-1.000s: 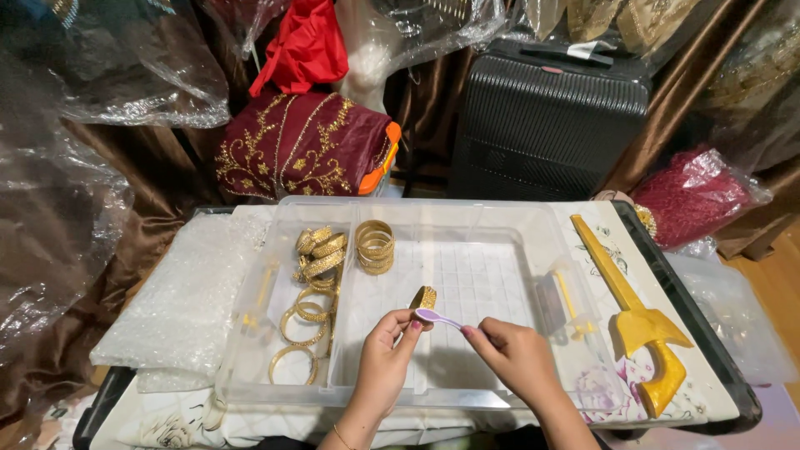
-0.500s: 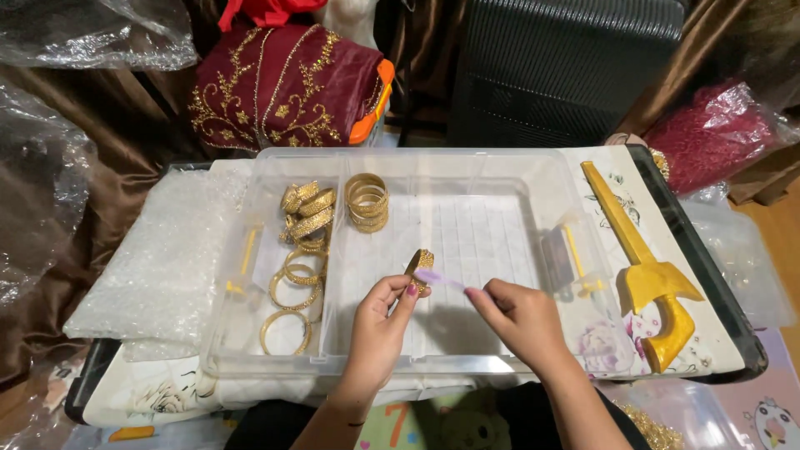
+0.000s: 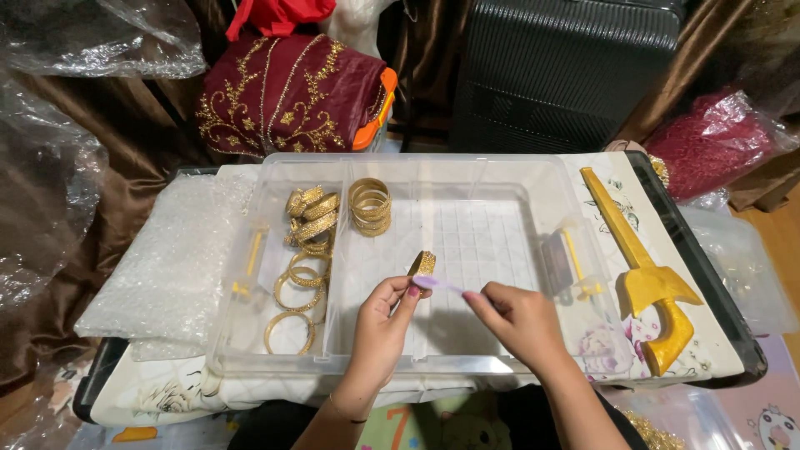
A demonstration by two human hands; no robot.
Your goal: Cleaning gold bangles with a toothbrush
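Over the clear plastic tray (image 3: pixel 533 171), the left hand (image 3: pixel 379 329) pinched a gold bangle (image 3: pixel 422 263) upright between thumb and fingers, just above the tray's middle. The right hand (image 3: pixel 517 321) gripped one end of a thin lilac strip (image 3: pixel 437 284) that reached across to the bangle. More gold bangles (image 3: pixel 310 229) lay piled in the tray's left part.

Bright, even overhead light (probably indoor); glare on the clear plastic tray (image 3: pixel 500 171), edges slightly curved.

- Left hand (image 3: pixel 379 321) pinches a gold bangle (image 3: pixel 422 263) over the clear plastic box (image 3: pixel 508 171).
- Right hand (image 3: pixel 517 315) holds a pale strip (image 3: pixel 437 284) just below that bangle.
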